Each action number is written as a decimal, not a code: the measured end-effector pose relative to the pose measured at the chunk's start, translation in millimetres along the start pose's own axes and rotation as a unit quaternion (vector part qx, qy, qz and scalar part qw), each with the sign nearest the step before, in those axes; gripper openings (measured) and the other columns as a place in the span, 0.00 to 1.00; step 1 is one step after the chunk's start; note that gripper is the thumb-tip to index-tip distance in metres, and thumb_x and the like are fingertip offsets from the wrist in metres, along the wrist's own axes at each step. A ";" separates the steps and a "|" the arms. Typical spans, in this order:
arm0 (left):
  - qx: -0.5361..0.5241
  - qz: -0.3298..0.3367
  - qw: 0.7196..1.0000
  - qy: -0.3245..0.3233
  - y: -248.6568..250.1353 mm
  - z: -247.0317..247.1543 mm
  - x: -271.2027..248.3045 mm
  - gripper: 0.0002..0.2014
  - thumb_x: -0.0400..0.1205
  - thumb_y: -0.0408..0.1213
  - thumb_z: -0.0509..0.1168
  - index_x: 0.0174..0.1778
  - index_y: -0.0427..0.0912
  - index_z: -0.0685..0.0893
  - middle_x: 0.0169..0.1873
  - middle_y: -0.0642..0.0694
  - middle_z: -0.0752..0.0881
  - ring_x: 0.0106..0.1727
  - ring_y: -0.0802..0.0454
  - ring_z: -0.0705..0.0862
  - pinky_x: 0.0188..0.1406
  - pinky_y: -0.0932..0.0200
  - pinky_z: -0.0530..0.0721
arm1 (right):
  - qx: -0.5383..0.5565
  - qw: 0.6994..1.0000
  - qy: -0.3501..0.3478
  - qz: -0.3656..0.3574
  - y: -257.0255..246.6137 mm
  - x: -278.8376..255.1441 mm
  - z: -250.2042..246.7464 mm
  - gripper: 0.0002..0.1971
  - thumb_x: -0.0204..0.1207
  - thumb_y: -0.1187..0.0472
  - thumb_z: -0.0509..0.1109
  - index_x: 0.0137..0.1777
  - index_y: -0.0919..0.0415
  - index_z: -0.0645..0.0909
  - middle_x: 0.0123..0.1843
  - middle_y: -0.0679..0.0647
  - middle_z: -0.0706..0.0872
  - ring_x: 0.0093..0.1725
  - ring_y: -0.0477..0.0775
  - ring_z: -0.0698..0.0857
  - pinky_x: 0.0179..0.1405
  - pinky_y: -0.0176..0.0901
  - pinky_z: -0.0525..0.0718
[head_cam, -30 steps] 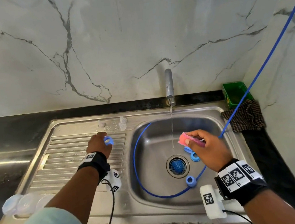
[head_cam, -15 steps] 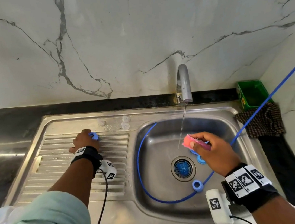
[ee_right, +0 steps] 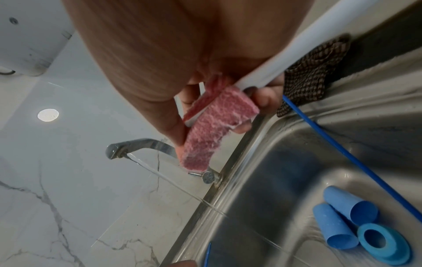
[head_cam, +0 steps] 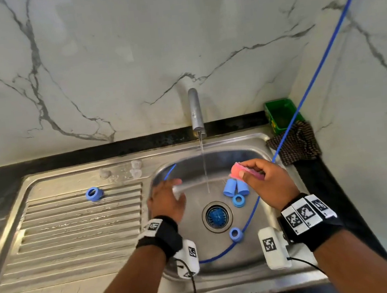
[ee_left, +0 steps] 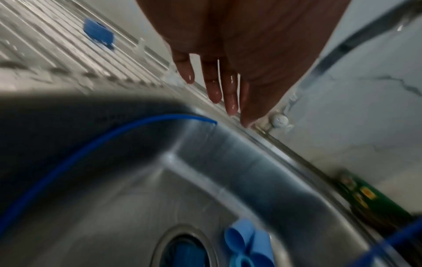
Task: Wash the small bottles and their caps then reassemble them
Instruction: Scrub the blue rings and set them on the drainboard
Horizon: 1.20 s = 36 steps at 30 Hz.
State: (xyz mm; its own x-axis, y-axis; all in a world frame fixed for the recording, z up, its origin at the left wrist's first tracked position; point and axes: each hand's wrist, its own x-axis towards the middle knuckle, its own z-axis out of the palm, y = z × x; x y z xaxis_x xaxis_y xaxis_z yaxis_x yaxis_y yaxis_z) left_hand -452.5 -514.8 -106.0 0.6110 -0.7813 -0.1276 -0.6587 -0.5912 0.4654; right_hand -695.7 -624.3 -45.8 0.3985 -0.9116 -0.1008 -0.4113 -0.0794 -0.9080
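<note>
Steel sink (head_cam: 269,273): blue caps (head_cam: 235,187), hose (head_cam: 249,219).

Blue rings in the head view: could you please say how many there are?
3 blue rings: one on the drainboard, one in the basin beside the blue cones, one by the blue tube. Some may be hidden.

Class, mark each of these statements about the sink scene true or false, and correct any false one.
1. The right hand holds a pink sponge. True.
2. The tap is turned off. False: water runs from it into the basin.
3. A blue ring cap lies on the ribbed drainboard. True.
4. The left hand grips a blue cap. False: its fingers are straight and hold nothing.
5. The green tub sits inside the basin. False: it stands in the back right corner.
</note>
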 end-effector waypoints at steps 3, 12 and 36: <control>0.002 0.040 0.997 -0.073 23.9 30.2 -13.3 0.17 0.82 0.45 0.69 0.68 0.57 0.81 0.69 0.54 0.81 0.74 0.49 0.76 0.73 0.46 0.72 | -0.011 1.000 0.006 0.005 5.7 0.1 -9.3 0.07 0.77 0.47 0.77 0.52 0.44 0.89 0.47 0.34 0.91 0.49 0.32 0.87 0.46 0.21 0.79; 0.113 0.136 0.957 -0.229 56.2 87.4 1.4 0.16 0.84 0.42 0.65 0.69 0.52 0.82 0.64 0.51 0.84 0.67 0.48 0.81 0.69 0.50 0.78 | -0.010 0.999 0.017 0.031 24.2 21.6 -18.3 0.03 0.78 0.50 0.77 0.45 0.40 0.87 0.42 0.24 0.87 0.45 0.26 0.85 0.43 0.17 0.76; 0.200 0.136 0.867 -0.436 52.8 187.0 8.4 0.20 0.77 0.44 0.73 0.64 0.42 0.81 0.59 0.41 0.84 0.56 0.38 0.86 0.47 0.55 0.80 | -0.065 0.996 0.007 0.061 65.3 52.7 -0.4 0.09 0.79 0.51 0.76 0.56 0.48 0.88 0.53 0.40 0.90 0.53 0.39 0.86 0.56 0.41 0.85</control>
State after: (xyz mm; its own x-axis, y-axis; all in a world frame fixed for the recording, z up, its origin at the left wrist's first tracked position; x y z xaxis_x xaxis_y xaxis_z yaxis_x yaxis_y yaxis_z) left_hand -564.2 -590.0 -246.3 -0.0401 -0.6546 -0.7549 -0.9322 -0.2475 0.2641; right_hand -701.9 -677.7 -110.1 0.3284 -0.9227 -0.2018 -0.5597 -0.0180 -0.8285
